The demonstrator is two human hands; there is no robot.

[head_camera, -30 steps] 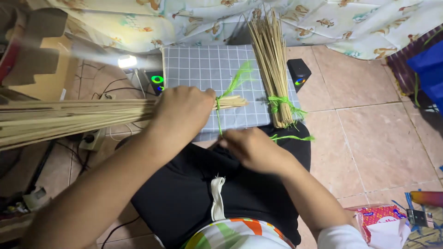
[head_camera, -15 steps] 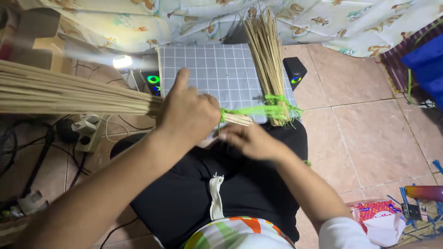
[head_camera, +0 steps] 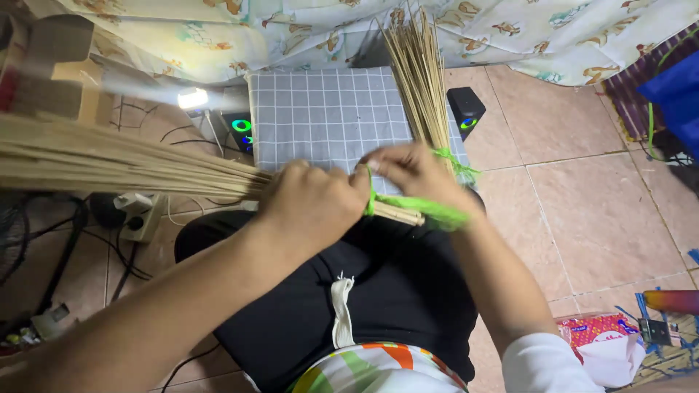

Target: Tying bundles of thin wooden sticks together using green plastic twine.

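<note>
head view, looking down at a seated person's lap. the left hand [head_camera: 309,200], at the centre of the frame, is wrapped around a thick bundle of thin pale sticks [head_camera: 124,166] that runs off to the left edge; its fingers are curled shut on the bundle near the cut ends. the right hand [head_camera: 415,175], just right of centre, has its fingertips pinched together on a bright green plastic string [head_camera: 429,211] that loops round the stick ends, which poke out between the two hands above black shorts [head_camera: 378,291].

the sticks look light, dry and stiff, yet springy and likely to snap one by one if bent; loose, they would fan out and slide, so the best hold is a full fist close to the tie, as the left hand has it. the string looks thin, soft and slippery, best held pinched and taut.

a second bundle of sticks [head_camera: 421,80], already tied in green, lies upright at upper centre on a grey checked cushion [head_camera: 320,116]. two small black speakers [head_camera: 466,109] sit beside it on the tiled floor [head_camera: 582,211].

against the frame half a second ago, the right hand has risen to meet the left, and the string is now drawn tighter round the ends.
</note>
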